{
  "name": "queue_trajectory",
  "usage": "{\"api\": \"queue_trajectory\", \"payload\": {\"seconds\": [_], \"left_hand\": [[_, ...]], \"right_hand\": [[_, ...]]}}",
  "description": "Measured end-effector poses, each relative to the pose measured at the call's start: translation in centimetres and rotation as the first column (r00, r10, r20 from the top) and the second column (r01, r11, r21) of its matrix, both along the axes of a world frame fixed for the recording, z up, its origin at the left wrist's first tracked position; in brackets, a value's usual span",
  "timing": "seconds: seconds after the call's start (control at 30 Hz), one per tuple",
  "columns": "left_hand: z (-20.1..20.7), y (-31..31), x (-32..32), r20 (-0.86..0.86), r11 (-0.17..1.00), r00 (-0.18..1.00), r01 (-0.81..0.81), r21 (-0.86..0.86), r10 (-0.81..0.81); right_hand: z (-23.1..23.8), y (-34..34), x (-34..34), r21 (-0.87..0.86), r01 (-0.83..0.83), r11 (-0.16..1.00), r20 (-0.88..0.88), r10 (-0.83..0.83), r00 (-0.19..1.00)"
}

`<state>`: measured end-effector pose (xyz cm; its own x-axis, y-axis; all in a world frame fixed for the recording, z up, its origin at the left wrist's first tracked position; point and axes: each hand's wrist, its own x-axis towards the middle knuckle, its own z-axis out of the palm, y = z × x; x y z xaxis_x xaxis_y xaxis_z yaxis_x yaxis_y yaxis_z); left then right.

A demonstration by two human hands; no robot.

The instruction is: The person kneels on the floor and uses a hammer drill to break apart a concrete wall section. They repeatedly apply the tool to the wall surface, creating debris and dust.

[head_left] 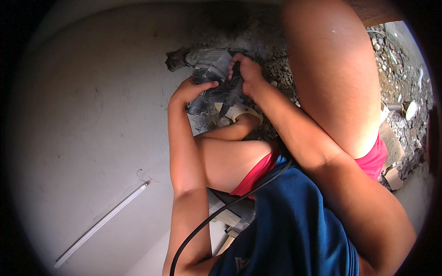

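A dark, dusty power tool (216, 94) with a long handle sits in both my hands beside the wall. My left hand (189, 90) is closed over the tool's body, thumb lying across its top. Around the black handle the fingers of my right hand (247, 71) are wrapped. Just beyond the tool, a grey pipe-like piece (207, 57) lies along a rough, broken hole at the base of the wall. The tool's working end is hidden, and its exact kind cannot be made out.
A plain wall (92, 92) fills the left, with a white conduit (103, 224) and thin wires on it. A black cable (221, 209) crosses my lap. Gravel and rubble (391, 60) cover the ground at right. My shoe (237, 110) is close below the tool.
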<state>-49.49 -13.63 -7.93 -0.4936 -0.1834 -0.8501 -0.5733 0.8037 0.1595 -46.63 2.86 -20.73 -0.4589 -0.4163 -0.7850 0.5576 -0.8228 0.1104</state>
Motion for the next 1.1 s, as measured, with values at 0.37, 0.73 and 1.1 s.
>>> {"api": "queue_trajectory", "payload": {"seconds": [0.37, 0.73, 1.1], "left_hand": [[-1.6, -1.6, -0.7, 0.011, 0.995, 0.995, -0.103, 0.012, 0.103], [-0.7, -0.2, -2.1, 0.025, 0.996, 0.996, -0.088, 0.013, 0.088], [-0.9, -1.1, -2.7, 0.077, 0.998, 0.996, -0.034, -0.056, 0.038]], "right_hand": [[0.8, -0.5, -0.5, 0.026, -0.055, 0.998, -0.008, 0.055, 0.998], [-1.0, -1.2, -1.5, -0.044, -0.014, 0.999, -0.051, 0.012, 0.999], [-0.6, -1.8, -2.5, -0.011, -0.023, 1.0, 0.028, 0.024, 0.999]]}}
